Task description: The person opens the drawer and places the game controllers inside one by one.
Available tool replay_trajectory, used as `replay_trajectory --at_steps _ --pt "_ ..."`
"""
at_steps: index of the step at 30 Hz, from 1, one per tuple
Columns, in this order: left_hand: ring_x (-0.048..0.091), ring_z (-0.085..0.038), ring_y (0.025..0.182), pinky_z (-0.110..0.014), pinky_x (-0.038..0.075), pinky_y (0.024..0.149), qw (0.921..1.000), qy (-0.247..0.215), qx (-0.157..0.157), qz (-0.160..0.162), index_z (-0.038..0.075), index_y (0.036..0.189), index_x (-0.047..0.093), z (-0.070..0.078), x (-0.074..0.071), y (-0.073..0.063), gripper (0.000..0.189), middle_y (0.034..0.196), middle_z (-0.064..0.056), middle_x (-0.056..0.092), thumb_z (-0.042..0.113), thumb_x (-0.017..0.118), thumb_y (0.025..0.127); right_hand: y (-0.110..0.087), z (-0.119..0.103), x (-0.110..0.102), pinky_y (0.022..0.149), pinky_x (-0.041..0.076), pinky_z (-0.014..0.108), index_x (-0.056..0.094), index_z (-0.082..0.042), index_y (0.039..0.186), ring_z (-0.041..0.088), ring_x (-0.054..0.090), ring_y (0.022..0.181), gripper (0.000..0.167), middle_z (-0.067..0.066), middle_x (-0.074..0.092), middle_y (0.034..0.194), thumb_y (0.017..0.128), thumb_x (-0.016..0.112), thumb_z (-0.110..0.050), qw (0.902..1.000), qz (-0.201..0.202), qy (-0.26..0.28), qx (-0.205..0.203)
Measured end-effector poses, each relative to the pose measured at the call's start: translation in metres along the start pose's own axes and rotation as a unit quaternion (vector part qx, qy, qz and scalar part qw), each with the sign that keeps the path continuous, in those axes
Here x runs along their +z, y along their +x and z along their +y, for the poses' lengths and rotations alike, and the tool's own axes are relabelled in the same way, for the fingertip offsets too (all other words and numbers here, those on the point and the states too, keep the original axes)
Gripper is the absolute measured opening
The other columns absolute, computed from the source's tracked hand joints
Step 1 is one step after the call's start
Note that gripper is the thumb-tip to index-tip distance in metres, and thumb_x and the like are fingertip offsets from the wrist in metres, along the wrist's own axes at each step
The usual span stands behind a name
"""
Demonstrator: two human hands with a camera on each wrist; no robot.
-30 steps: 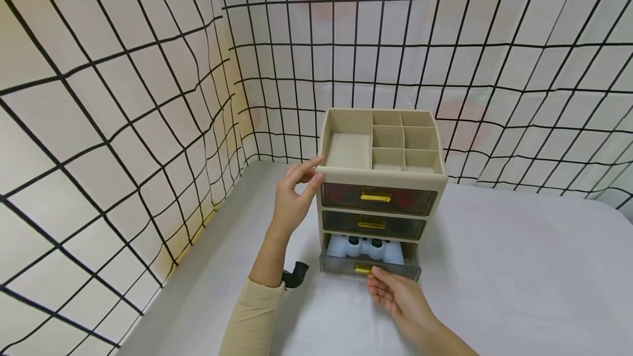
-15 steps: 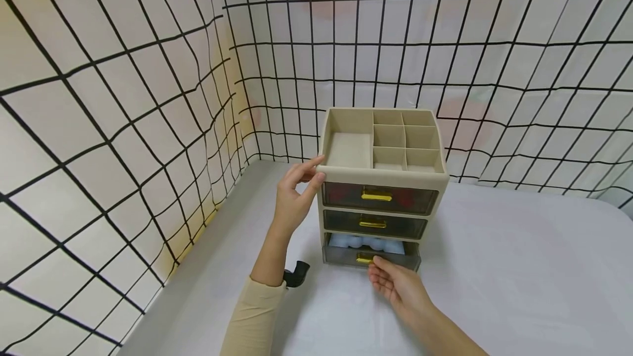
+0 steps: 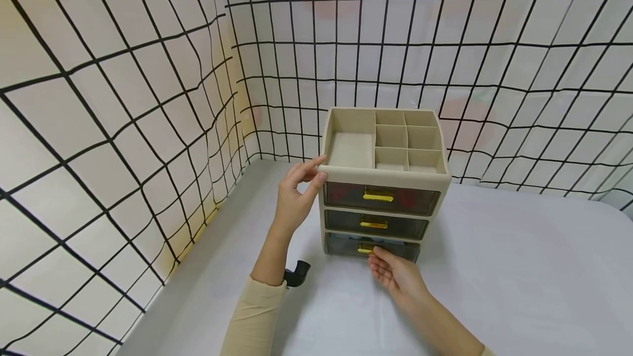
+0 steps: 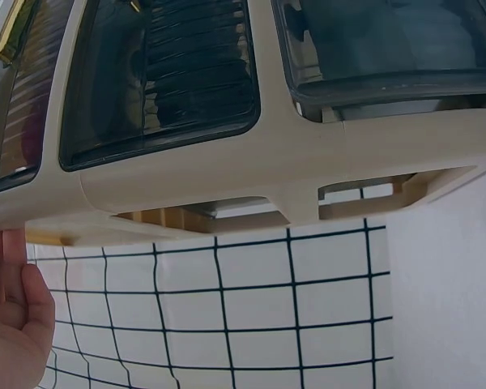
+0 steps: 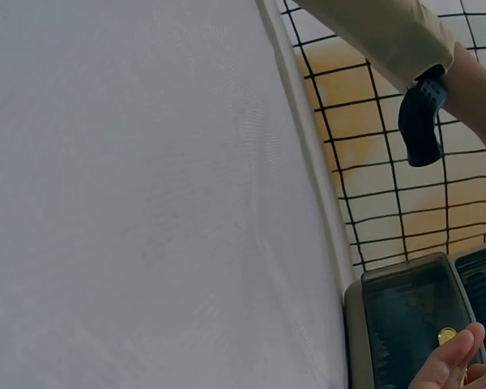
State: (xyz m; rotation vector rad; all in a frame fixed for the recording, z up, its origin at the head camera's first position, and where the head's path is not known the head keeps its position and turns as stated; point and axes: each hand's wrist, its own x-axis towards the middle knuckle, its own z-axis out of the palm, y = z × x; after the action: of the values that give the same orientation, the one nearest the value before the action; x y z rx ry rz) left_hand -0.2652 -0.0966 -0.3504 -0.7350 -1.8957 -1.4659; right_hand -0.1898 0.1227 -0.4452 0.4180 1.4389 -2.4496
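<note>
A beige drawer organizer (image 3: 386,178) stands on the white surface, with three smoky see-through drawers. My left hand (image 3: 293,196) touches its upper left front corner; in the left wrist view the fingers (image 4: 14,259) lie fairly straight against its side. My right hand (image 3: 398,279) pinches the gold handle (image 3: 365,248) of the bottom drawer (image 3: 341,245) between thumb and fingers. That drawer sits almost flush with the frame. Something pale blue shows faintly behind its front. Reddish shapes show dimly in the top drawer (image 3: 341,195).
Divided compartments (image 3: 390,136) form the organizer's top. A black wire grid (image 3: 336,43) stands behind and to the left, before pale sheeting. A black curved device (image 3: 298,273) is at the left wrist. White tabletop (image 3: 519,268) extends to the right.
The bottom drawer has slid inward with my right hand on its handle, covering the pale blue game controller that was visible in it. My left hand has stayed at the organizer's corner.
</note>
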Motion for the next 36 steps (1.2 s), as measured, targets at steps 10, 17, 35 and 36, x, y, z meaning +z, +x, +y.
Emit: replay_trajectory --at_steps 10,17,35,36 --pt "0.06 -0.024 0.088 -0.035 0.05 0.085 0.9999 0.0 0.014 -0.007 0.003 0.125 0.065 -0.003 -0.001 0.0 0.034 0.092 -0.013 0.063 0.0 0.065 0.091 0.004 -0.002 -0.001 0.069 0.053 0.018 0.071 -0.008 0.084 0.01 0.065 0.071 0.021 0.002 0.069 0.08 0.099 0.056 -0.007 0.9999 -0.007 0.011 -0.005" --pt "0.06 -0.029 0.088 -0.037 0.05 0.085 1.0 -0.002 0.009 0.0 -0.001 0.123 0.065 0.001 0.0 0.001 0.035 0.092 -0.016 0.064 -0.006 0.066 0.088 0.007 -0.003 0.001 0.068 0.052 0.018 0.071 -0.008 0.083 0.01 0.065 0.071 0.023 0.002 0.068 0.078 0.1 0.054 -0.006 0.9998 -0.007 0.021 -0.003" --pt "0.059 -0.028 0.089 -0.037 0.049 0.085 1.0 -0.005 0.004 -0.007 0.001 0.125 0.065 -0.002 0.0 0.001 0.034 0.094 -0.016 0.064 0.0 0.066 0.091 0.012 -0.008 -0.009 0.075 0.053 0.021 0.069 -0.005 0.089 0.013 0.066 0.08 0.018 0.005 0.068 0.086 0.1 0.054 -0.006 0.9986 -0.05 0.017 0.007" --pt "0.059 -0.027 0.089 -0.037 0.048 0.085 0.9999 -0.006 0.004 -0.009 0.002 0.125 0.065 -0.002 -0.001 0.0 0.034 0.094 -0.015 0.064 0.001 0.066 0.091 0.012 -0.009 -0.012 0.079 0.053 0.022 0.069 -0.004 0.092 0.014 0.066 0.084 0.017 0.007 0.069 0.09 0.1 0.054 -0.005 0.9973 -0.072 0.013 0.013"
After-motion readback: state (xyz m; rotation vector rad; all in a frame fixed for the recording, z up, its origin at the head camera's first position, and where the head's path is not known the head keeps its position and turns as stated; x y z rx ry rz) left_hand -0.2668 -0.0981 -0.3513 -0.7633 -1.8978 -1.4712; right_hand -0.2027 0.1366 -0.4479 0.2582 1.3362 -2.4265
